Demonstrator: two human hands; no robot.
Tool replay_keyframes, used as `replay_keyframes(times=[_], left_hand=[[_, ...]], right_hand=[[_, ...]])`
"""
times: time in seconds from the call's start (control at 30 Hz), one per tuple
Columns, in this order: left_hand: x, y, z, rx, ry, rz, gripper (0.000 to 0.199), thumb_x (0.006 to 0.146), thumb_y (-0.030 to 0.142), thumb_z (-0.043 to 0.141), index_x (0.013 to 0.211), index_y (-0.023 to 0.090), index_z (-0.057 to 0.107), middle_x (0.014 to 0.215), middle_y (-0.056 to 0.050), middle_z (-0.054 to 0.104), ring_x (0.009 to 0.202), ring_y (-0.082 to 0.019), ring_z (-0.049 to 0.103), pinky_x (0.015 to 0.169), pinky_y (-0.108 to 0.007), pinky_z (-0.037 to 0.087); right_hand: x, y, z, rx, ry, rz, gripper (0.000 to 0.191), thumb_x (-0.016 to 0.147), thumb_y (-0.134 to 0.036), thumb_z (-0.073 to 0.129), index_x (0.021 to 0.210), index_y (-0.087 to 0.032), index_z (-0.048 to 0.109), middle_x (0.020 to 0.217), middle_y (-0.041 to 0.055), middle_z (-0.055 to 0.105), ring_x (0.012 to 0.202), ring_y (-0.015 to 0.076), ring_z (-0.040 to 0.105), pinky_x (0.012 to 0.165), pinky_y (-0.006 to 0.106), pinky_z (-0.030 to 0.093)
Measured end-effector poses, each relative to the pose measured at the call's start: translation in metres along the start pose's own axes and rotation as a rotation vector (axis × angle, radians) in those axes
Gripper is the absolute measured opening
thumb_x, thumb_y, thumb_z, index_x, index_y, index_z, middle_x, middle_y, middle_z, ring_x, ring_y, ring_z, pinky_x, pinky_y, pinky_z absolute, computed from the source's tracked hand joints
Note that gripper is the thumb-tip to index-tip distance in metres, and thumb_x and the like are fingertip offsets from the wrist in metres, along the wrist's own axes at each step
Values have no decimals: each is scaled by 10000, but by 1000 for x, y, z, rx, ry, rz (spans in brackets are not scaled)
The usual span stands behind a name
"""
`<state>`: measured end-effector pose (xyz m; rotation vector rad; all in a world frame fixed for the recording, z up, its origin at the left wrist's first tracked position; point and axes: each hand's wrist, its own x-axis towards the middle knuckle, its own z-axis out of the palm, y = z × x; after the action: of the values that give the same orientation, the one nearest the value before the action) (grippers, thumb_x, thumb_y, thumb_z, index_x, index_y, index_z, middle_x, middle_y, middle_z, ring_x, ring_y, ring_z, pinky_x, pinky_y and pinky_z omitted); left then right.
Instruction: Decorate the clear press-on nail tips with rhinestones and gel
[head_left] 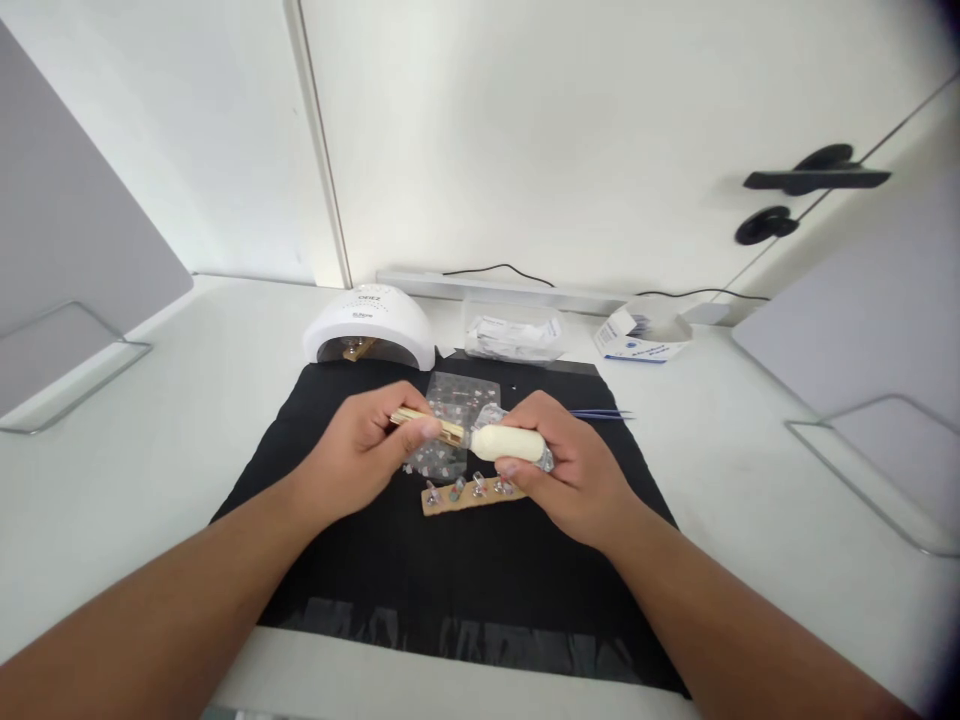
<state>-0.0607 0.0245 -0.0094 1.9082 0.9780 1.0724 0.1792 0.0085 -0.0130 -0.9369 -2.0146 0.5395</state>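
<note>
Pinched in my left hand (375, 435) is a wooden clothespin (450, 432), its jaw end pointing right. My right hand (566, 465) is wrapped round a cream-coloured squeeze tube (506, 443), whose tip meets or almost meets the clothespin's end; I cannot tell whether a small piece sits between them. Below the hands, a wooden strip (457, 503) carries several small shiny clear pieces. Behind the hands lies a clear sheet (461, 392) dotted with small red and white decorations. All of this is over a black mat (420, 570).
A white nail lamp (370, 320) stands at the back left, with a wooden piece (360, 349) inside. A clear container (516, 335) of packets and an open white box (643, 335) are at the back. Blue tweezers (604, 414) lie right of the sheet.
</note>
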Motion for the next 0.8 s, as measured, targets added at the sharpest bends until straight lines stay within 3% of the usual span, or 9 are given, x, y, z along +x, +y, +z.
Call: replay_keyframes(times=[0.1,0.17,0.37,0.43,0.8], left_hand=[[3,-4,-11,-30,99,34,307,967,443,516,783,198,506,582,53,473,534,-103,415,538,-236,346],[5,-7,-20,-42,64,42,318,977,472,486,803,205,476,599,48,477,558,-111,425,555,-243,353],[7,1,-30,84,-357,-151,325,937,461,537,763,191,486,618,51,420,546,-94,356,507,-229,276],[8,5,-30,108,-429,-174,310,921,430,557,742,188,484,609,56,396,535,-86,329,496,-224,260],[15,-7,-32,265,-358,-210,305,903,447,546,746,186,529,610,40,458,559,-105,394,522,-234,292]], right_hand=[[-3,8,-1,158,32,140,97,863,-311,637,897,-223,614,785,1,586,639,134,523,569,278,401],[-4,17,-3,269,87,203,125,853,-336,647,892,-223,611,764,-8,583,638,132,516,573,271,403],[-1,36,-6,412,236,278,134,791,-300,712,875,-225,640,761,-11,612,670,136,532,617,276,437],[-1,36,-7,405,245,259,116,784,-282,721,858,-231,649,755,-13,618,667,134,525,614,276,428],[-3,28,-11,269,211,211,99,809,-281,716,877,-240,658,783,-12,622,693,146,537,661,321,434]])
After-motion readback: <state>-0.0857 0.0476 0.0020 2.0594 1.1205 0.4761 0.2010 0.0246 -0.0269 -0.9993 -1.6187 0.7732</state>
